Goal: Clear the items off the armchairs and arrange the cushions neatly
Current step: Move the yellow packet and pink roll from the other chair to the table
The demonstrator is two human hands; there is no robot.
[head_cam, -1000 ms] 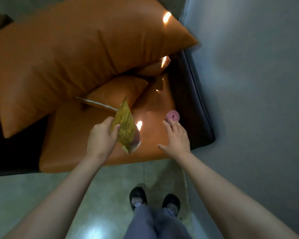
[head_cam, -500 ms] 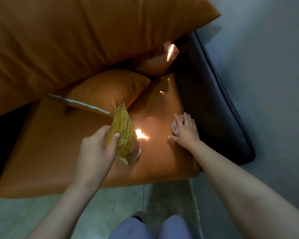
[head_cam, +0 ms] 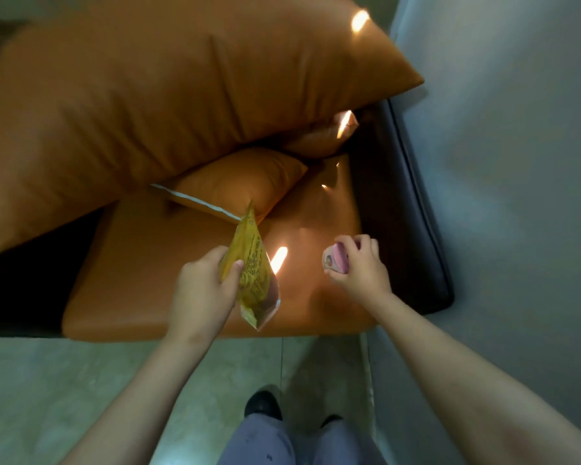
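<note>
Big cushion (head_cam: 182,105): orange, smooth and leather-like with soft creases. It is roughly square and tilted, one corner overhanging the chair's right side.

Seat (head_cam: 148,280): the same orange material, flat, with rounded edges and bright light spots.

Small cushion (head_cam: 239,182): orange and plump, with a white strip along its near edge. It is tucked under the big one and lies on the seat. A third orange cushion (head_cam: 319,139) shows only a corner behind it.

Left grip (head_cam: 198,290): a bare hand whose thumb and curled fingers pinch the packet (head_cam: 252,270) by its left edge.

Packet: yellow glossy foil, flat and crinkled, with dark print and a silvery lower end. Its long axis runs almost straight away from the person. The pointed top corner aims at the small cushion and the lower end reaches the seat's front edge. It is held over the front middle of the seat.

Right grip (head_cam: 363,266): fingers curl round a pink item (head_cam: 336,260) over the seat's right front. The item is small and rounded, and its pale printed face is turned left. Its long axis is unclear, and I cannot tell whether it touches the seat.

Chair arm (head_cam: 406,213): dark, smooth and padded, running along the seat's right side.

Wall (head_cam: 517,162): grey and plain, just beside the arm.

Floor (head_cam: 47,397): pale and glossy.
</note>
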